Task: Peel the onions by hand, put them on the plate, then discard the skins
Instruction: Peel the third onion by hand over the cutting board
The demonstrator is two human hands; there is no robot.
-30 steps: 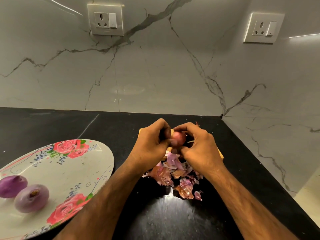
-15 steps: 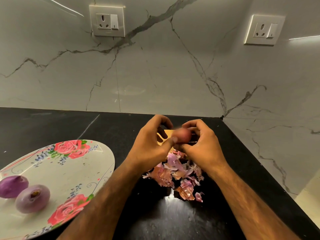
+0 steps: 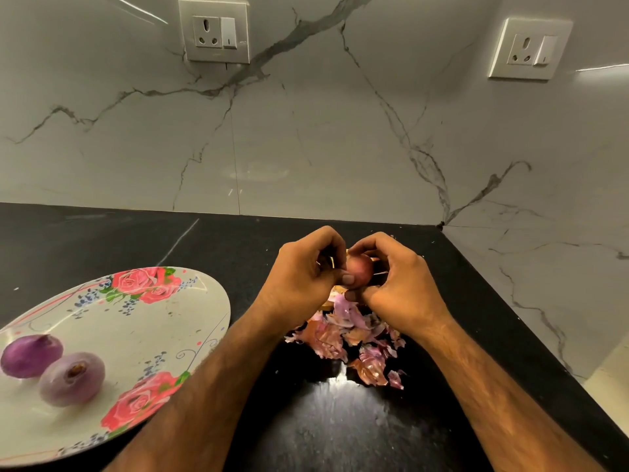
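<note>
One onion (image 3: pixel 359 270) pinched between left hand (image 3: pixel 299 279), right hand (image 3: pixel 399 285) (skins (image 3: pixel 347 338) below)

Pinks and purples on a black counter (image 3: pixel 102 240) below a grey-veined white marble wall (image 3: pixel 306 131)

Near left, the cream plate (image 3: pixel 143 321) carries pink roses, green leaves and blue sprigs; on it lie a deep purple onion (image 3: pixel 31 355) and a lilac onion (image 3: pixel 71 378) with a brown root end. The centre onion (image 3: pixel 359 272) is reddish pink; the skins (image 3: pixel 343 338) mix pink, purple and copper.

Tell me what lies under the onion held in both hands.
A heap of loose pink and brown onion skins lies on the black counter below the onion. The left hand and right hand cover the heap's far part and most of a tan thing there.
</note>
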